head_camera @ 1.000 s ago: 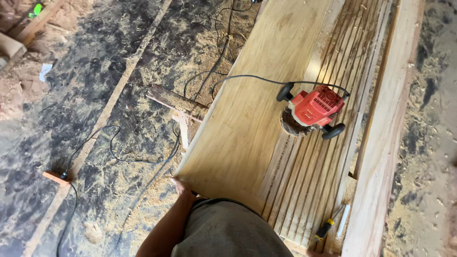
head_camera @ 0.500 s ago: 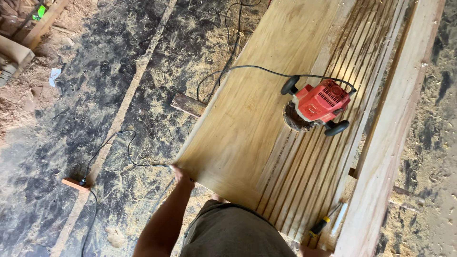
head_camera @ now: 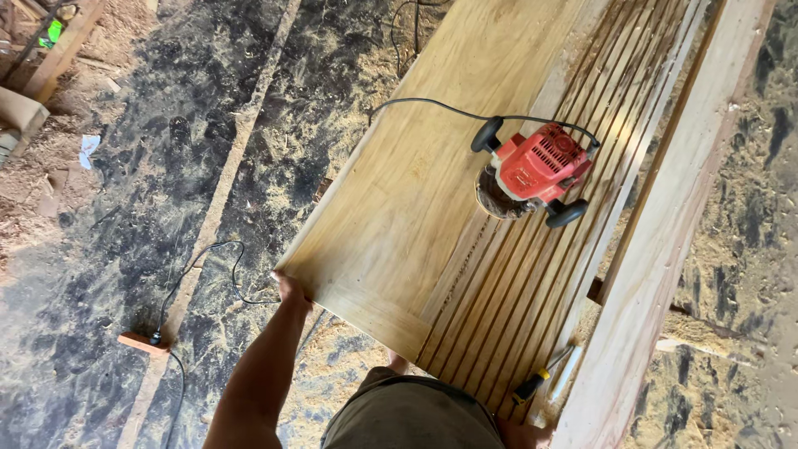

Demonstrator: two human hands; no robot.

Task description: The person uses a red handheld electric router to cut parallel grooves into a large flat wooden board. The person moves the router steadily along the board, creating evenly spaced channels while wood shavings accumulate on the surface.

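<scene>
L hand (head_camera: 288,288) gripping near-left corner of plywood panel (head_camera: 416,199) | R hand (head_camera: 519,432) at 5 o'clock, mostly hidden, grip can't tell | red router (head_camera: 532,170) sits on panel at 1 o'clock, grooves alongside | screwdriver (head_camera: 536,382) near R hand

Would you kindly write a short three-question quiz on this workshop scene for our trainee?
1. True or false: the red router lies on the floor.
2. Which part of the wooden panel does the left hand grip? A) its near corner B) its far end C) its grooved side
3. Fill in: the panel's right half is cut with long parallel ____.

Key: 1. False, it sits on the panel. 2. A. 3. grooves.
</scene>
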